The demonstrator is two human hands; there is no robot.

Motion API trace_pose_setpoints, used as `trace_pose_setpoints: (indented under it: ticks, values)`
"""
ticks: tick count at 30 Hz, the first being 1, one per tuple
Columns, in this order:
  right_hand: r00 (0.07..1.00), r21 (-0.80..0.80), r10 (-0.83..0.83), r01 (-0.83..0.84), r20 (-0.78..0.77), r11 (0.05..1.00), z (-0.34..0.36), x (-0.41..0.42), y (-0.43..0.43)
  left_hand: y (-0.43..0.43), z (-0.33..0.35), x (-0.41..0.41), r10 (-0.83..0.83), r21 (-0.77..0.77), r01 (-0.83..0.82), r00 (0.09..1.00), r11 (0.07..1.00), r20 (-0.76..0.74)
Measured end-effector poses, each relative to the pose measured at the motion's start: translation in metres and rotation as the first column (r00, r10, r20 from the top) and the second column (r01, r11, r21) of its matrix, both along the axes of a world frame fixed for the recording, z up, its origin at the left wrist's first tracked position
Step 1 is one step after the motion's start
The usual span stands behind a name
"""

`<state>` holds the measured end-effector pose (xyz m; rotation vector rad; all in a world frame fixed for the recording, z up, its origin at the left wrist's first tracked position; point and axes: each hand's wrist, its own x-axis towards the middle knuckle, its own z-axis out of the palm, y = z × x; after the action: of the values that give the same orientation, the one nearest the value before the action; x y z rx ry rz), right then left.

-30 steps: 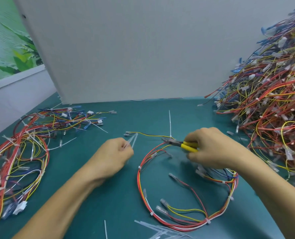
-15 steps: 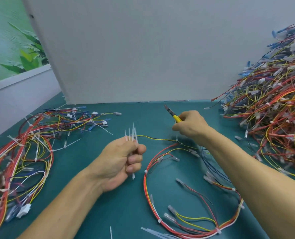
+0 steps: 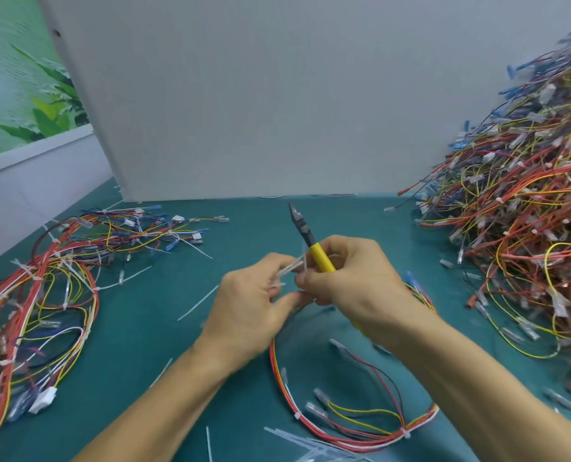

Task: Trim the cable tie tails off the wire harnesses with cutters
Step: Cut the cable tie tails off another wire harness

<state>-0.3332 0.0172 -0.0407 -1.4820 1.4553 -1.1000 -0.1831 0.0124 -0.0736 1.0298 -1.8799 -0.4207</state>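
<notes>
You're gathering cut tails [image 3: 290,269] at frame centre, between cuts, I'd judge.
Your left hand [image 3: 250,306] is pinching the white tails; your right hand [image 3: 355,283] is gripping the yellow cutters [image 3: 322,258], tips pointing up, and touching the tails. The harness [image 3: 344,436] is lying lower centre. Next: dropping scraps, finding an untrimmed tie.

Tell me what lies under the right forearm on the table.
A looped wire harness of red, yellow and white wires lies there on the green table. The right forearm covers its right side, so that part cannot be seen.
</notes>
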Motion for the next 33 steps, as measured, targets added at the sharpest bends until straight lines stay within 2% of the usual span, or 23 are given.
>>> trace_pose_setpoints:
  ticks: [2, 4, 7, 9, 13, 14, 15, 16, 17, 18, 19, 21, 24, 27, 33]
  values:
    - [0.999, 0.022, -0.002, 0.001, 0.042, 1.000, -0.001, 0.001, 0.008, -0.004, -0.005, 0.001, 0.001, 0.084, 0.002, 0.999, 0.996, -0.043]
    - [0.987, 0.057, 0.008, -0.017, 0.162, 0.998, -0.002, 0.001, 0.013, -0.008, -0.013, 0.002, -0.002, 0.176, 0.015, 0.997, 0.984, -0.072]
    - [0.940, 0.091, 0.030, -0.064, 0.340, 0.994, -0.004, 0.003, 0.016, -0.007, -0.021, -0.001, -0.135, 0.267, 0.173, 0.978, 0.948, -0.156]
    - [0.926, 0.103, 0.030, -0.074, 0.376, 0.992, -0.008, 0.004, 0.015, -0.007, -0.026, -0.002, -0.180, 0.318, 0.223, 0.971, 0.922, -0.159]
    - [0.926, 0.166, 0.044, -0.114, 0.375, 0.979, -0.013, -0.006, 0.012, -0.010, -0.032, -0.001, -0.144, 0.363, 0.159, 0.987, 0.918, -0.066]
    - [0.952, 0.157, 0.049, -0.101, 0.303, 0.982, -0.013, -0.013, 0.009, -0.011, -0.033, 0.000, -0.132, 0.400, 0.156, 0.987, 0.903, -0.087]
    - [0.990, 0.120, 0.045, -0.061, 0.136, 0.991, -0.013, -0.022, 0.005, -0.012, -0.033, 0.000, -0.115, 0.437, 0.153, 0.987, 0.886, -0.112]
    - [0.991, 0.050, 0.026, -0.019, -0.131, 0.999, -0.012, -0.034, 0.000, -0.013, -0.032, 0.000, -0.104, 0.466, 0.153, 0.986, 0.872, -0.128]
    - [0.903, -0.032, 0.008, -0.024, -0.430, 0.999, -0.009, -0.046, -0.005, -0.014, -0.031, 0.000, -0.094, 0.489, 0.150, 0.986, 0.859, -0.138]
    - [0.746, -0.084, -0.004, -0.070, -0.665, 0.994, -0.005, -0.057, -0.008, -0.014, -0.030, 0.001, -0.089, 0.507, 0.150, 0.986, 0.849, -0.142]
    - [0.612, -0.083, 0.015, -0.131, -0.791, 0.988, 0.000, -0.066, -0.010, -0.015, -0.030, 0.001, -0.084, 0.519, 0.144, 0.987, 0.843, -0.137]
    - [0.461, 0.005, 0.116, -0.234, -0.880, 0.972, 0.006, -0.078, -0.010, -0.015, -0.028, 0.002, -0.090, 0.516, 0.144, 0.988, 0.844, -0.128]
    - [0.323, 0.100, 0.201, -0.304, -0.925, 0.948, 0.010, -0.082, -0.008, -0.015, -0.026, 0.003, -0.110, 0.519, 0.160, 0.986, 0.840, -0.127]
    - [0.276, 0.101, 0.211, -0.362, -0.938, 0.927, 0.009, -0.077, -0.007, -0.015, -0.025, 0.003, -0.127, 0.526, 0.176, 0.984, 0.832, -0.129]
    - [0.260, 0.063, 0.191, -0.432, -0.947, 0.900, 0.005, -0.071, -0.008, -0.014, -0.025, 0.004, -0.161, 0.528, 0.204, 0.979, 0.824, -0.126]
